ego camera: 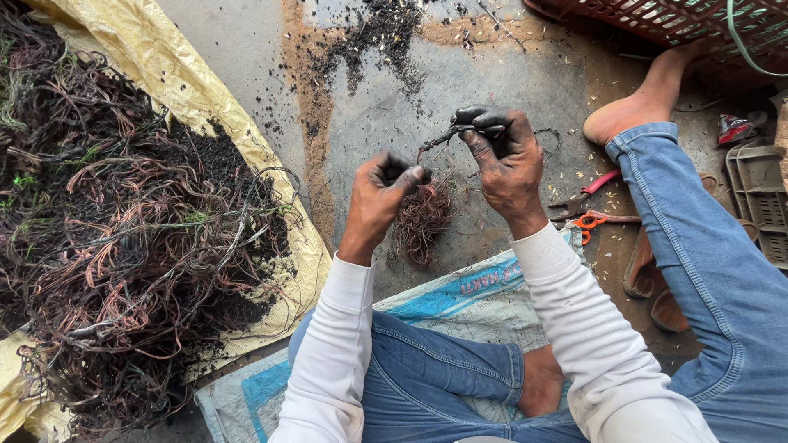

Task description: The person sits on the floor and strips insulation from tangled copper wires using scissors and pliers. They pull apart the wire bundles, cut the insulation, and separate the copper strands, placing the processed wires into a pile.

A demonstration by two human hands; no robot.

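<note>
Wire strand (439, 138) ran taut between both hands above the floor (369, 115), its tangled copper bundle (421, 223) hanging below. Judged light, springy, sooty; best gripped near each end. Left hand (382, 190) fingers were closed on the near end; right hand (505, 160) fingers pinched the far end. Open floor lay far; wire heap (123, 238) crowded left, pliers (584, 197) right.

Bare concrete floor (246, 49), grey and stained, with a rusty-brown streak and black crumbs scattered up top. A yellow tarp (176, 82) covers the left side, a blue-and-white sack (484, 299) lies flat in the middle. Red crate (681, 16) at the top right, grey tray (759, 197) beside it. Soft daylight.
</note>
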